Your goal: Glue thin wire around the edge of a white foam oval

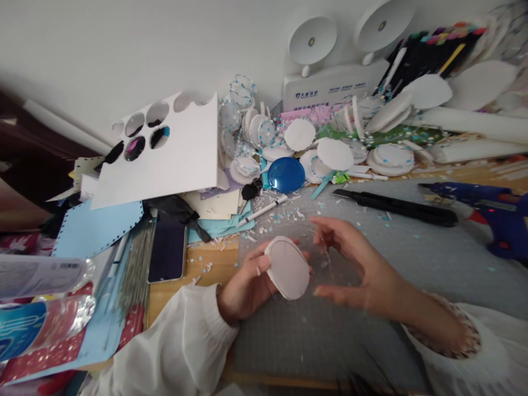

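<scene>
Much of the grey mat [330, 352] shows as open room in the head view, below the hands and to the right, with the black cutter [400, 206] bounding it above. The left hand [251, 283] pinches a white disc [289, 268] over the mat; the right hand [375, 278] is spread just beside it, thumb well apart from fingers.

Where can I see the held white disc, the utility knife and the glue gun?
White disc [290, 269]: head view, on its flat face.
Utility knife [406, 208]: head view, on its black handle.
Glue gun [498, 214]: head view, on its blue body.
</scene>
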Available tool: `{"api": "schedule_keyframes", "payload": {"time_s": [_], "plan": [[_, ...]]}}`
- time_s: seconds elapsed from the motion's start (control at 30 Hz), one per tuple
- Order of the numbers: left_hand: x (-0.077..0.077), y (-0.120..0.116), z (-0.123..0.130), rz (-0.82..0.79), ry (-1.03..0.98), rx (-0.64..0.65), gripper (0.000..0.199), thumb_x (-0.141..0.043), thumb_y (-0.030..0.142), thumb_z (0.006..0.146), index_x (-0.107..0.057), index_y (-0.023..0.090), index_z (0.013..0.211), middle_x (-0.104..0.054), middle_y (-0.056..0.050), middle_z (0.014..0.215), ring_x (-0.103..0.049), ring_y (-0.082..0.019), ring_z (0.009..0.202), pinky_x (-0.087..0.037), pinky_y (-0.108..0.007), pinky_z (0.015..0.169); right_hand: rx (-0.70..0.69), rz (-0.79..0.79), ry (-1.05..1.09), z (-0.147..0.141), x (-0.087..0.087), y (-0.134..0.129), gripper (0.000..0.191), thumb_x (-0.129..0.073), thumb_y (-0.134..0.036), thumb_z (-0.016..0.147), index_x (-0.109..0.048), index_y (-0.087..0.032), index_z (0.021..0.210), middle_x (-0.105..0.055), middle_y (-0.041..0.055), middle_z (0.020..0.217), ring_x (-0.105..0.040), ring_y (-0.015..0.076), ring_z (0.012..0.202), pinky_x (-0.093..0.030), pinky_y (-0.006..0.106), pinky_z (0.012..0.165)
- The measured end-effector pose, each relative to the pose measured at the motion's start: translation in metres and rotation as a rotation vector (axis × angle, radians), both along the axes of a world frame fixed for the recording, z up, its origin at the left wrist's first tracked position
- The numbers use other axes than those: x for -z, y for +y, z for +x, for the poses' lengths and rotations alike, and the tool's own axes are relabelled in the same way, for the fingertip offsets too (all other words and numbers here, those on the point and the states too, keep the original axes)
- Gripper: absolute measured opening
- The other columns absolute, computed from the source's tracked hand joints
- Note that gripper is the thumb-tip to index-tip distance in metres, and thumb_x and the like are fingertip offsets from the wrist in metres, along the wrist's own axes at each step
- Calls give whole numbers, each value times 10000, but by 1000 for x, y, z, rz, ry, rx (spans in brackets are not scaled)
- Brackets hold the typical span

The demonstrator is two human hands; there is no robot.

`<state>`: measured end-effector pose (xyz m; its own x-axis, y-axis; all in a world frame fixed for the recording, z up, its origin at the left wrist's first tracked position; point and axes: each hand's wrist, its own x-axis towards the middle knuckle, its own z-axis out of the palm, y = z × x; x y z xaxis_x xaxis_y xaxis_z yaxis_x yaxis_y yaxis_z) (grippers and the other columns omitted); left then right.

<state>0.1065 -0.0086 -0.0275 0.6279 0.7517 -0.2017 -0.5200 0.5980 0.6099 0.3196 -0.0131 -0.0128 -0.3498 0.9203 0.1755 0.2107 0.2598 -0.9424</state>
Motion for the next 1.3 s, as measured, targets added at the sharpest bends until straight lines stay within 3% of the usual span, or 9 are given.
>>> {"api": "schedule_keyframes", "payload": {"time_s": [0.13,0.27,0.33,0.43,0.6,0.87,1.1,1.3], "plan": [[-4,1,2,14,-17,-52,529,-715,505,759,-646,184,1175,-698,-128,1135,-690,-285,976,-520,-358,819,66,-159,198,-2,5,4,628,-744,-326,776,-428,-308,1319,-530,23,998,-543,151,819,-509,281,738],[-8,2,3,-3,-78,-103,481,-714,482,772,-662,197,1157,-715,-85,1125,-692,-252,993,-516,-335,869,101,-501,199,-5,2,8,211,-645,-376,830,-555,-216,935,-542,-21,710,-488,99,562,-424,221,499],[-8,2,3,-8,-97,-131,469,-703,472,788,-659,200,1168,-713,-74,1143,-688,-238,1011,-519,-315,869,5,-643,173,-7,-2,8,280,-635,-463,825,-551,-197,802,-517,-39,593,-439,79,476,-353,205,427],[-7,2,3,1,-104,-157,466,-704,460,794,-655,201,1179,-714,-67,1142,-682,-226,1027,-522,-298,871,-117,-723,234,-11,-6,4,377,-684,-542,776,-579,-180,797,-530,-44,560,-425,61,443,-313,188,400],[-7,2,2,3,-109,-111,473,-718,445,785,-652,210,1189,-706,-69,1167,-679,-215,1031,-532,-295,865,-180,-703,377,-16,-4,-5,332,-665,-498,837,-599,-175,794,-543,-48,560,-423,44,423,-324,171,393],[-9,1,-1,-13,-180,39,534,-706,425,767,-630,180,1236,-696,-96,1188,-673,-205,1031,-531,-290,863,-121,-445,338,-8,-6,-10,300,-540,-434,950,-633,-190,800,-600,-19,588,-513,65,482,-403,167,445],[-12,2,2,-28,-221,27,541,-723,432,719,-654,180,1193,-706,-87,1162,-681,-222,1007,-526,-320,874,-69,-385,275,-7,-10,-10,281,-548,-419,945,-632,-214,772,-601,-21,574,-527,77,465,-418,180,441],[-12,2,1,6,-123,-5,513,-768,396,702,-668,209,1169,-713,-70,1158,-686,-205,986,-542,-288,811,-61,-392,246,-8,-9,-11,256,-566,-402,937,-654,-212,790,-612,-16,576,-534,75,460,-420,177,430]]}}
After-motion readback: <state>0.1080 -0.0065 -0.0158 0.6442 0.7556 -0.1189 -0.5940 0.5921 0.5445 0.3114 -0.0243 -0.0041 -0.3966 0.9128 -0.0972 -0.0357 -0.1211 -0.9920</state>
